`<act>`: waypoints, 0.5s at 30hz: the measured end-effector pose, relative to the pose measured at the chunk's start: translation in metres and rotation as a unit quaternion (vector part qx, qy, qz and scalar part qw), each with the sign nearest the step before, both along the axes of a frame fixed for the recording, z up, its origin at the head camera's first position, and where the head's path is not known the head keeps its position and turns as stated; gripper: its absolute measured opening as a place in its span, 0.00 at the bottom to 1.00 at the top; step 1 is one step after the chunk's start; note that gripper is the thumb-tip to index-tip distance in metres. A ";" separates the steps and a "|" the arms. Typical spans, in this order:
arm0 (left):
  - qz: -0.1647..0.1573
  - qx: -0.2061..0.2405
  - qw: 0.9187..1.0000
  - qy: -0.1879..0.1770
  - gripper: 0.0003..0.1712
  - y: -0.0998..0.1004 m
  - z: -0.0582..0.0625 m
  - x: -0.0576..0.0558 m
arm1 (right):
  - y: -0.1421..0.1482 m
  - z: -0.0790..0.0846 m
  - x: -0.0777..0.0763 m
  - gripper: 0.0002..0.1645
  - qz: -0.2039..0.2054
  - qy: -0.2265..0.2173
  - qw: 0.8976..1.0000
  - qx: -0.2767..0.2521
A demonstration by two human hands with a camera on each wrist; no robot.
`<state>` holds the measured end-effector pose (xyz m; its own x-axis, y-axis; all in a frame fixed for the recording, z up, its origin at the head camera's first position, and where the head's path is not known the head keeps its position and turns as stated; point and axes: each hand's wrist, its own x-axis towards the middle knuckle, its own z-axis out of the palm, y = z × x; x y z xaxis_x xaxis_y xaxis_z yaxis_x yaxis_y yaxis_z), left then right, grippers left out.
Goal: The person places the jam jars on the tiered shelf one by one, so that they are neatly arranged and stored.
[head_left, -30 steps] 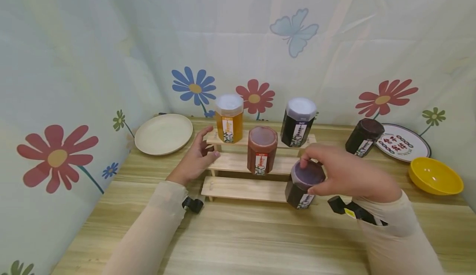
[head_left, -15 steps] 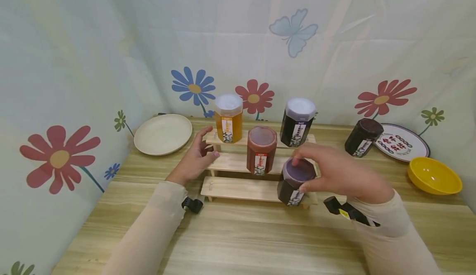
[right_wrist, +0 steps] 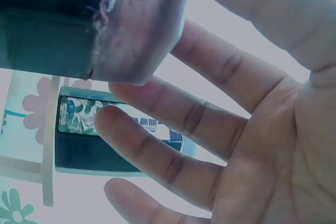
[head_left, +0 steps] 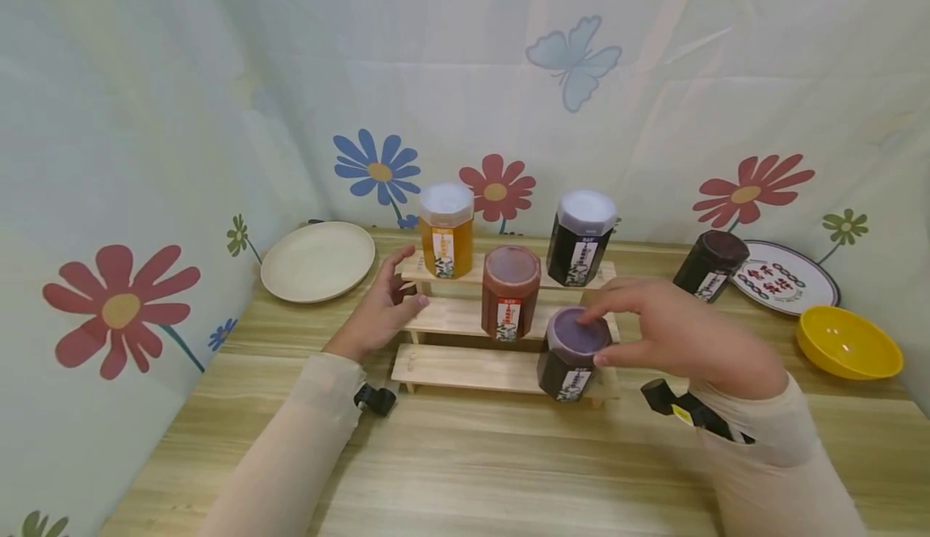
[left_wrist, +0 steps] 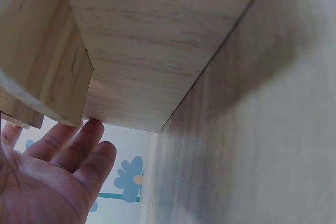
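A dark jar with a purple lid [head_left: 574, 353] stands upright at the right end of the lowest step of a three-step wooden rack [head_left: 465, 369]. My right hand [head_left: 672, 335] is at its lid, with the thumb and a finger at the right edge. In the right wrist view the other fingers [right_wrist: 173, 114] extend loosely past the lid. My left hand [head_left: 378, 311] is at the rack's left end, its thumb by the middle step. Its fingers [left_wrist: 79, 148] reach to the wooden edge in the left wrist view, holding no jar.
An amber jar [head_left: 446, 234] and a dark jar [head_left: 581, 242] stand on the top step, a red-brown jar [head_left: 512, 295] on the middle one. Another dark jar [head_left: 710, 264], a patterned plate [head_left: 788, 278] and a yellow bowl [head_left: 850, 343] are rightward; a cream plate [head_left: 318, 262] lies left.
The purple-lidded jar has moved left onto the lowest step. My right hand moved left with it, then drew slightly back right, its fingers loosening. The left hand has stayed in place.
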<state>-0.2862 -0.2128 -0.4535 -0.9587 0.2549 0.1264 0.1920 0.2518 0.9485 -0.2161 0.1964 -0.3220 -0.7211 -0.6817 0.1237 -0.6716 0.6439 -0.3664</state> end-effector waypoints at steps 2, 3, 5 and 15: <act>0.001 -0.002 1.000 0.000 0.49 0.000 0.000 0.000 | -0.002 -0.001 0.000 0.23 -0.002 0.003 1.000 0.005; 0.002 -0.002 1.000 0.000 0.49 0.000 0.000 0.000 | -0.004 -0.001 0.000 0.23 0.001 0.004 1.000 0.003; 0.002 -0.001 1.000 -0.001 0.49 0.000 0.000 0.000 | -0.006 -0.002 0.000 0.22 0.002 0.005 1.000 0.001; 0.003 0.003 1.000 -0.004 0.49 0.000 -0.001 -0.001 | -0.018 -0.005 0.002 0.23 0.019 0.036 0.999 -0.007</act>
